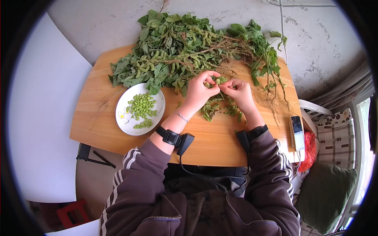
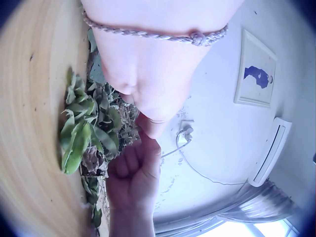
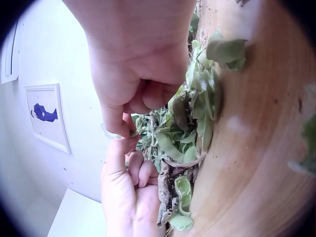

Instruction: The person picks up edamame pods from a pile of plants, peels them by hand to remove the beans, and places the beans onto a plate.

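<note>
A green pod [image 1: 221, 80] is being pinched between the curled fingertips of the left hand [image 1: 201, 91] and the right hand [image 1: 239, 94] — thumbs and forefingers are being kept nearly closed on it, with the two hands almost touching. The pod is being held above the middle of the surface [image 1: 189, 147], while discarded shells and leaf scraps [image 1: 212, 108] are being overhung by the hands. Along the far edge, much of the surface is being covered by a heap of uprooted bean plants [image 1: 173, 49], with leaves, full pods and roots being spread toward the right edge. Shelled green beans [image 1: 142, 106] are being held in a white plate [image 1: 158, 97], set left of the hands toward the near edge. By the near right corner — right at the edge — a phone [image 1: 297, 131] is being propped.
</note>
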`<state>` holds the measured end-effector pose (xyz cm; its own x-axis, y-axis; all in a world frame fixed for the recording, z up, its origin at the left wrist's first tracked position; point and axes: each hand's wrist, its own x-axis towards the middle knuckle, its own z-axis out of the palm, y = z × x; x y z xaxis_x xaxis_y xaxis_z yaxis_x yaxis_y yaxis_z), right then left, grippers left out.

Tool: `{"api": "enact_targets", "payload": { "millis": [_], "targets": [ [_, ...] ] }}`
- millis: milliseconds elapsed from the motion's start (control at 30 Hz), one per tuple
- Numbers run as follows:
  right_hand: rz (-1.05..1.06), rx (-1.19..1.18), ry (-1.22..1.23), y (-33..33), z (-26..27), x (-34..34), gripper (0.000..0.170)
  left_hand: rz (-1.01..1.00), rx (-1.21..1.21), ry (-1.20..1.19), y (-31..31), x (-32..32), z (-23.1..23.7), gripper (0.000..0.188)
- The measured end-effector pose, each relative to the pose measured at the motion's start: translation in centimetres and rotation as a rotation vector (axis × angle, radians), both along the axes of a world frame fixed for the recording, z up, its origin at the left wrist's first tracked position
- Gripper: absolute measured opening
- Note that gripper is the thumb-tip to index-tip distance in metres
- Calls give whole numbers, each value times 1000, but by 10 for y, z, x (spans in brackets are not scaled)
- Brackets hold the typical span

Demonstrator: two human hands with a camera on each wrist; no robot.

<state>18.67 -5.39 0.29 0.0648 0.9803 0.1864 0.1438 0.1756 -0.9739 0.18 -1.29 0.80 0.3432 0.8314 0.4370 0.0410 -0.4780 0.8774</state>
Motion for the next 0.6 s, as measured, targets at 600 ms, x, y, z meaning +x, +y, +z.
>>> {"api": "enact_targets", "payload": {
  "millis": [600],
  "targets": [
    [-141,-60,48,0,7,-1,30,84,33,6,2,0,3,32]
  ]
}}
